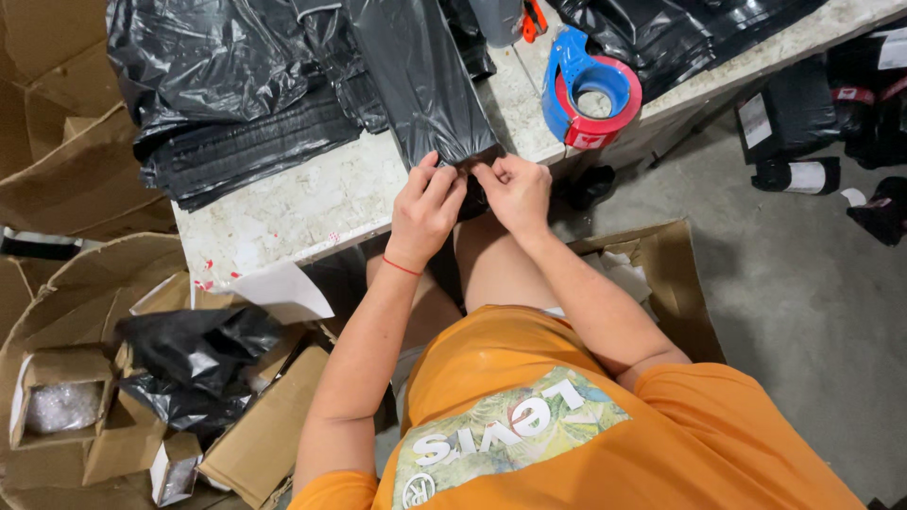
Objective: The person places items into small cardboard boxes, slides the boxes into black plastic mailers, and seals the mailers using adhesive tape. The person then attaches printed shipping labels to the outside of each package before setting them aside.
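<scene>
A long black plastic mailer bag (420, 80) lies on the pale worktable (312, 194), its near end hanging at the table's front edge. My left hand (425, 210) and my right hand (515, 192) both pinch that near end, fingertips close together on the folded flap. A thin red band circles my left wrist. What lies inside the bag is hidden.
A blue and red tape dispenser (590, 90) sits on the table right of the bag. Piles of black bags (227, 85) cover the table's back. Cardboard boxes (104, 378) with black plastic stand on the floor at left, another box (661, 274) at right, wrapped black parcels (831, 123) beyond.
</scene>
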